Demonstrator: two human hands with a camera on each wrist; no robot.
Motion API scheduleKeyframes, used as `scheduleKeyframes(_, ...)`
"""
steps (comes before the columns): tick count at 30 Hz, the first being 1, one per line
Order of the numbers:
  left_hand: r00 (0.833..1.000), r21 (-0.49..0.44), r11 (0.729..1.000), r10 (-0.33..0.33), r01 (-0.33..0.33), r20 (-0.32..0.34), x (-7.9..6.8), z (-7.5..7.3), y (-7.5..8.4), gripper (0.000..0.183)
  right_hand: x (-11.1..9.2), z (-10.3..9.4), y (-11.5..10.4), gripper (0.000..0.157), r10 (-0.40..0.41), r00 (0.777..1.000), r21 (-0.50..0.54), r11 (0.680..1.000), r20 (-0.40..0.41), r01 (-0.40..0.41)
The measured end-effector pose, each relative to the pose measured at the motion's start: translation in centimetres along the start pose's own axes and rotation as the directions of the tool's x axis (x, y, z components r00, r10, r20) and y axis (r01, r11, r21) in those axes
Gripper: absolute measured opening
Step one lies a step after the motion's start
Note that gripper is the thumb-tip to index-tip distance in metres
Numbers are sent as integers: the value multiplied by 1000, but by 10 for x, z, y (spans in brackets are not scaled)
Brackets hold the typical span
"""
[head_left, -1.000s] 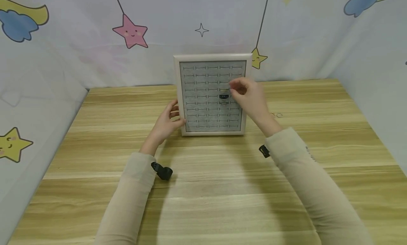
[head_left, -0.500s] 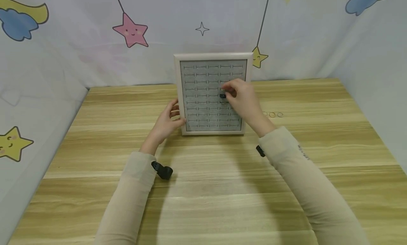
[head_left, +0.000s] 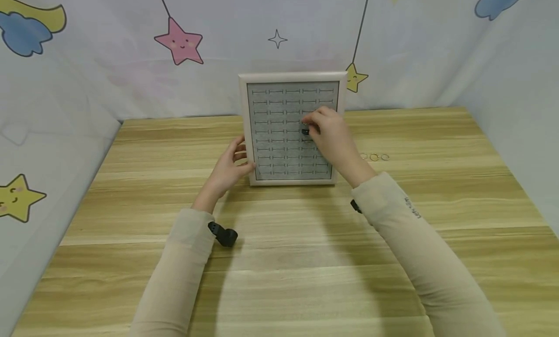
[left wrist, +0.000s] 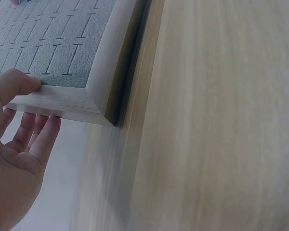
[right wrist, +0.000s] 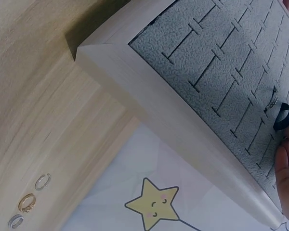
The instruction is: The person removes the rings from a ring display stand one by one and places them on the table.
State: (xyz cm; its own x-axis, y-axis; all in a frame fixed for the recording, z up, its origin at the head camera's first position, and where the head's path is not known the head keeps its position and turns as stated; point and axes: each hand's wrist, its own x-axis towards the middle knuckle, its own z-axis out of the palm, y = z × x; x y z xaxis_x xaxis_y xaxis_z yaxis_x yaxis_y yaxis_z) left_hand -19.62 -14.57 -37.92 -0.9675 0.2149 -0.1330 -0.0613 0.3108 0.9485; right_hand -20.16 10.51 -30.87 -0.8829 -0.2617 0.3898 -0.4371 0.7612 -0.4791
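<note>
A ring display board (head_left: 275, 147), grey and slotted with a pale frame, stands upright near the back of the table. My left hand (head_left: 229, 169) grips its left edge, thumb on the front and fingers behind, as the left wrist view also shows. My right hand (head_left: 334, 138) is at the board's slots, thumb and forefinger pinching a small ring that they mostly hide. Directly below those fingertips sits a black ring (head_left: 305, 131) in its slot. A silver ring (right wrist: 272, 100) is set in the slot beside the black one.
Three loose rings lie on the wooden table (head_left: 279, 278) right of the board: a thin ring (right wrist: 43, 182), a gold ring (right wrist: 27, 203) and a silver band (right wrist: 16, 221). Close behind the board hangs a patterned cloth (head_left: 227, 16).
My right hand has moved left and its fingertips have closed in on the slot above the black ring. The loose rings have come into fuller view. The left hand and board stay put.
</note>
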Motion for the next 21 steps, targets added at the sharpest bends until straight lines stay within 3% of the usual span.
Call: scheduleKeyframes(21,1000,6,1000,8,-8,-3,0,1,0,78,2,2,10,21,-12,1000,180,983,-28,17)
